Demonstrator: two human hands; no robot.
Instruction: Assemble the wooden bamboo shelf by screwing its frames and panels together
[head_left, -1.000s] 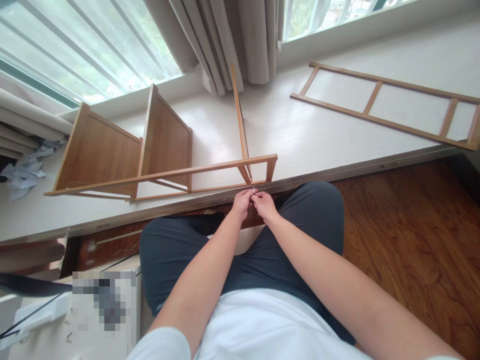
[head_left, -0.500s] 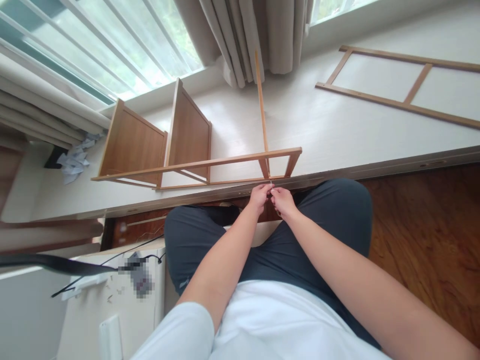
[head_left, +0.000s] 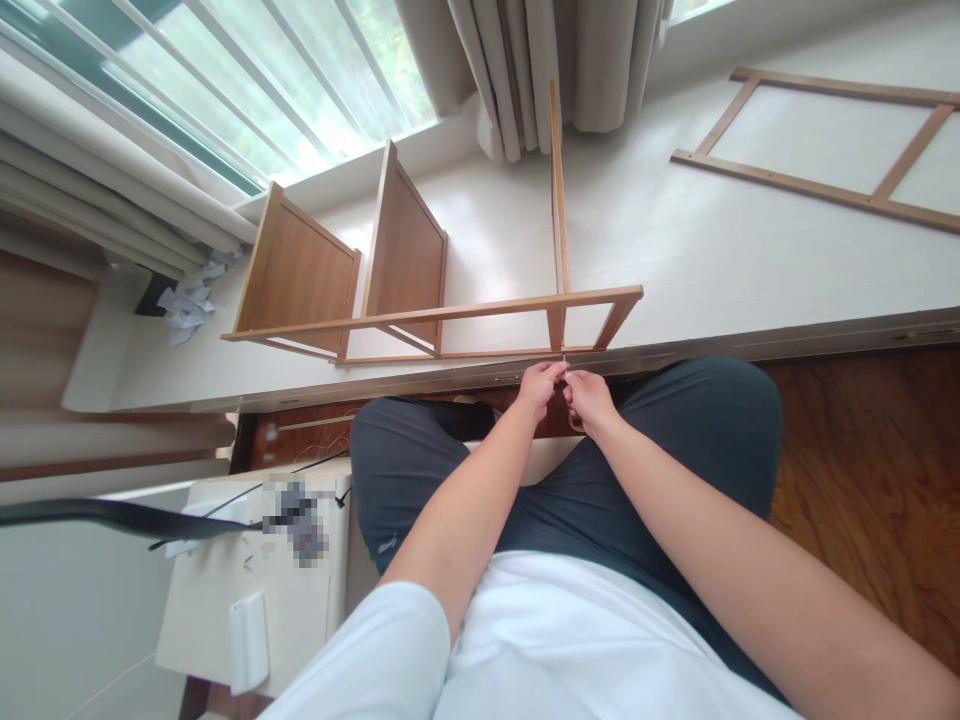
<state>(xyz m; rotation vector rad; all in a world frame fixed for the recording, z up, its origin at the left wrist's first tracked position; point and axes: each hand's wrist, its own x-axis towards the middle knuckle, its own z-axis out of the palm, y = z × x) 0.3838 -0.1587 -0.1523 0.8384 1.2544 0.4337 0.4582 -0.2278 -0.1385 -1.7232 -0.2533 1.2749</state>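
My left hand (head_left: 541, 388) and my right hand (head_left: 591, 400) meet at the near edge of a white ledge, fingers pinched together. Between their fingertips a small, thin, pale piece (head_left: 565, 364) points up toward the wooden frame; its exact kind is too small to tell. Something curved and light shows under my right hand, mostly hidden. Just beyond the hands lies the brown wooden shelf frame (head_left: 480, 309) on its side, with two wooden panels (head_left: 409, 240) and a narrow upright piece (head_left: 559, 200) rising from it. The fingertips are close to that piece's lower end.
A loose ladder-like wooden frame (head_left: 795, 180) lies on the ledge (head_left: 645, 230) at the right. At the lower left stands a pale table (head_left: 202, 610) with a white box-shaped object (head_left: 248, 643), cables and small bits. Crumpled paper (head_left: 187, 308) lies near the curtains (head_left: 517, 80).
The whole view has shifted, so the scene sits a little further right. My hands keep their pinch beside the frame, with the thin piece still between the fingertips.
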